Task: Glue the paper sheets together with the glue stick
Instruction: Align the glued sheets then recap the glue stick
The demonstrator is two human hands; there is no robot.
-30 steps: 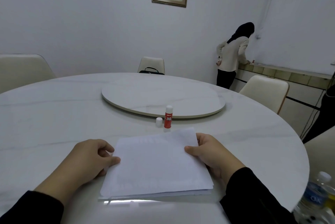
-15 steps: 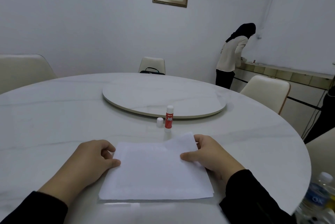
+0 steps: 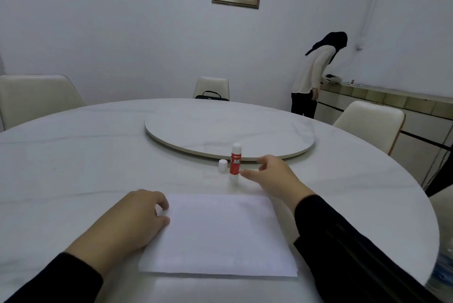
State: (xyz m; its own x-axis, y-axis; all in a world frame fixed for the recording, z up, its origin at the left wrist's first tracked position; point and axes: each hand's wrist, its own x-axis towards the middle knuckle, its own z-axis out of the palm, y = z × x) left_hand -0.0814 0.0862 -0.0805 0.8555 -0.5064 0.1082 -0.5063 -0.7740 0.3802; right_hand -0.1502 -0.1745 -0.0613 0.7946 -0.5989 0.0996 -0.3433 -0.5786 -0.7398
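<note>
Item: paper sheets (image 3: 218, 234), white, lying flat as one stack on the near part of the round table (image 3: 73, 163). Edges squared up from where I watch.

Item: left hand (image 3: 132, 221), resting at the stack's left edge. Fingers curled in narrow, fingertips touching the paper; nothing gripped.

Item: right hand (image 3: 272, 177), off the paper, beyond its far right corner. Fingers spread wide and empty, pointing left at the glue stick (image 3: 235, 163); the nearest fingertip is just beside the tube, and I cannot tell if it touches.

Item: glue stick, red body with white top, upright on the table, just past the stack's far edge.

Item: cap (image 3: 222, 166), white, standing just left of the glue stick, apart from it.

Item: turntable (image 3: 228, 136), round, at the table's centre, behind the glue stick.
</note>
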